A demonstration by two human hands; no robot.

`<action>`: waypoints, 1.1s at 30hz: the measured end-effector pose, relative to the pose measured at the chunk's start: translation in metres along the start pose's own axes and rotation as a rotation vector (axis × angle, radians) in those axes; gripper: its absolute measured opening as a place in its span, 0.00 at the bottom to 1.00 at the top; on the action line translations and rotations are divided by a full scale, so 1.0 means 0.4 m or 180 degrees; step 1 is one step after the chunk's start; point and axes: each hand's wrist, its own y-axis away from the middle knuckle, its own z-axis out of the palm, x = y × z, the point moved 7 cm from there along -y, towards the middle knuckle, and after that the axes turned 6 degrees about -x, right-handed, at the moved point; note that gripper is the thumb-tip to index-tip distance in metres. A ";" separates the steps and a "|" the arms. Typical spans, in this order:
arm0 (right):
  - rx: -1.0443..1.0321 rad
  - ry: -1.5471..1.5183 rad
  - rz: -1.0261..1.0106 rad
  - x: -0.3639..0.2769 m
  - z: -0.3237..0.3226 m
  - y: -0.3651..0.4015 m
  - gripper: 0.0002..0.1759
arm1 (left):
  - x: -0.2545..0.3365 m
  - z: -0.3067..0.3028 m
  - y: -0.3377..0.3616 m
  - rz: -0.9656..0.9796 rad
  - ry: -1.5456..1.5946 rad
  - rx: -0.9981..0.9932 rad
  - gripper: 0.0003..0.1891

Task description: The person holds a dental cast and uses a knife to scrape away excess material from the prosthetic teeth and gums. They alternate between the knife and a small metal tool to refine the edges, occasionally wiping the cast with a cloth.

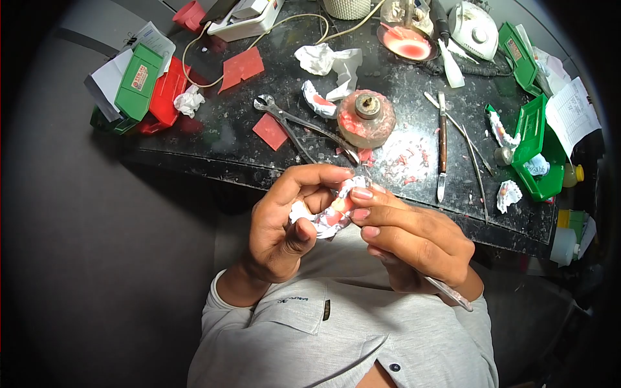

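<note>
My left hand [284,216] is closed around a white plaster dental cast [328,227] with pink wax on it, held just off the front edge of the bench. From the other side, the fingertips of my right hand [414,233] press on the cast's upper right part. A slim metal tool [451,293] is tucked in that same hand, its end sticking out below the palm. The tool's other end is hidden by my fingers. Beyond my hands stands a glass spirit lamp [366,119], with long-handled pliers [304,123] lying left of it.
A wood-handled knife [442,142] and thin metal instruments [475,161] lie on the right, beside wax shavings [407,158]. Green boxes [532,145] with casts stand at the right edge. Pink wax sheets [242,68], another cast [318,100] and a wax dish [406,44] are farther back.
</note>
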 end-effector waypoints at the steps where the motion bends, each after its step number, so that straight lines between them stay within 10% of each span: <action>1: 0.0000 0.0000 0.0000 0.000 0.000 0.000 0.14 | 0.000 0.000 0.000 -0.0013 -0.0001 0.0005 0.49; 33: 0.0010 -0.0810 0.0447 0.055 0.002 -0.009 0.08 | 0.007 -0.032 0.001 -0.0153 -0.0326 -0.0069 0.37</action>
